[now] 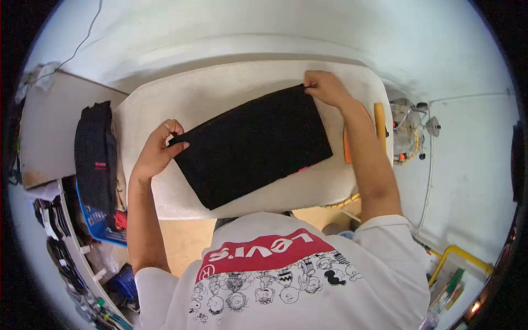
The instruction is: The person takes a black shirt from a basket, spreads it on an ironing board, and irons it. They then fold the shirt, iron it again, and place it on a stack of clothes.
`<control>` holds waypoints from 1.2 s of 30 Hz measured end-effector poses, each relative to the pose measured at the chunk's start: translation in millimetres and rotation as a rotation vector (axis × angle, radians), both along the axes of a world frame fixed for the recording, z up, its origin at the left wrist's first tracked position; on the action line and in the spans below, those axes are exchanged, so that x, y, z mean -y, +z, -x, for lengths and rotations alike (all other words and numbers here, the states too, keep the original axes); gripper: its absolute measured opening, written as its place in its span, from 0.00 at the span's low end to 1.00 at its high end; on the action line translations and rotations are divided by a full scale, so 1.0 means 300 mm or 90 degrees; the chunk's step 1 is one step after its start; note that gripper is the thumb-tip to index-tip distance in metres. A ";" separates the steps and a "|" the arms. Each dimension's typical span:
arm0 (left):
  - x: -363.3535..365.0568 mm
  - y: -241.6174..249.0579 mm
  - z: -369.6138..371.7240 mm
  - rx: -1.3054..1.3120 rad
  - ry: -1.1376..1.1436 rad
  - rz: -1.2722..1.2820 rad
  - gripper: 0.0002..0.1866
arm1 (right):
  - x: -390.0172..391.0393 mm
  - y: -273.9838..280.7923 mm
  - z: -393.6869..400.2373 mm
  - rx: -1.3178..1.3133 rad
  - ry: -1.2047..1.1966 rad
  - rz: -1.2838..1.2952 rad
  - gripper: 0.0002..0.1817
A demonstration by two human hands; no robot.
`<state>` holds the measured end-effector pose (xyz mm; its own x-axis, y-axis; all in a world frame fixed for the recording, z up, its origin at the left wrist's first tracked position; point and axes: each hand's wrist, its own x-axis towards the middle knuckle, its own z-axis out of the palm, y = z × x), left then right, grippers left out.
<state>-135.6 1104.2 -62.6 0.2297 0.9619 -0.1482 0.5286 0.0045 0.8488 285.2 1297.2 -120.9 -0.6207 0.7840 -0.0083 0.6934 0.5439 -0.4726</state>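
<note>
The person is bending over a white padded surface (165, 104), where a folded black garment (253, 144) is lying flat at the centre. The left hand (157, 151) is pinching its nine o'clock corner in a tight grip; the right hand (325, 88) is pinching the one o'clock corner likewise. A stack of dark clothes (96, 154) is lying at nine o'clock, well apart.

Left hand (159, 148): pinches the near-left corner of the folded black cloth (253, 144).
Right hand (325, 87): grips the far-right corner.
Cloth: lies flat on the white padded surface (220, 88).
Left side: a pile of dark clothes (96, 157).
</note>
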 end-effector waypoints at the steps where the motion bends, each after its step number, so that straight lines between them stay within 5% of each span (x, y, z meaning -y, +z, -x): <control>1: 0.017 0.028 0.006 -0.003 0.013 -0.003 0.15 | -0.006 0.029 -0.023 -0.034 -0.020 0.071 0.09; 4: 0.066 0.128 0.063 -0.110 0.074 -0.192 0.17 | 0.086 0.278 -0.007 -0.155 -0.083 0.155 0.11; 9: 0.176 0.322 0.096 -0.199 0.168 -0.375 0.19 | 0.357 0.589 0.033 -0.159 -0.086 -0.090 0.09; 12: 0.238 0.295 0.119 -0.378 0.194 -0.417 0.19 | 0.495 0.532 0.068 -0.210 -0.059 0.026 0.09; 15: 0.330 0.158 0.150 -0.429 0.169 -0.300 0.21 | 0.603 0.429 0.092 -0.092 0.034 0.214 0.11; 17: 0.388 0.052 0.167 -0.394 0.181 -0.197 0.23 | 0.654 0.324 0.044 0.016 0.207 0.253 0.14; 23: 0.433 -0.278 0.241 -0.176 0.366 -0.160 0.21 | 0.512 0.138 -0.415 0.031 -0.454 -0.309 0.22; 24: 0.417 -0.295 0.230 -0.180 0.380 -0.134 0.18 | 0.489 0.118 -0.447 0.034 -0.448 -0.312 0.22; 26: 0.380 -0.296 0.186 -0.244 0.414 -0.117 0.10 | 0.476 0.098 -0.487 -0.325 -0.638 0.263 0.23; 29: 0.355 -0.354 0.202 0.009 0.458 -0.149 0.09 | 0.443 0.114 -0.446 -0.247 -0.682 0.314 0.21; 33: 0.368 -0.249 0.199 0.330 0.487 -0.059 0.02 | 0.529 0.166 -0.229 -0.013 -0.472 0.033 0.25; 36: 0.387 -0.277 0.210 0.383 0.472 -0.062 0.02 | 0.612 0.318 0.084 -0.036 -0.400 0.289 0.28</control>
<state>-198.7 988.1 -145.7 -0.4305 0.8951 -0.1158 -0.1051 0.0777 0.9914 260.0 1113.5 -25.6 -0.0701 0.9164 -0.3942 0.7759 -0.1982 -0.5989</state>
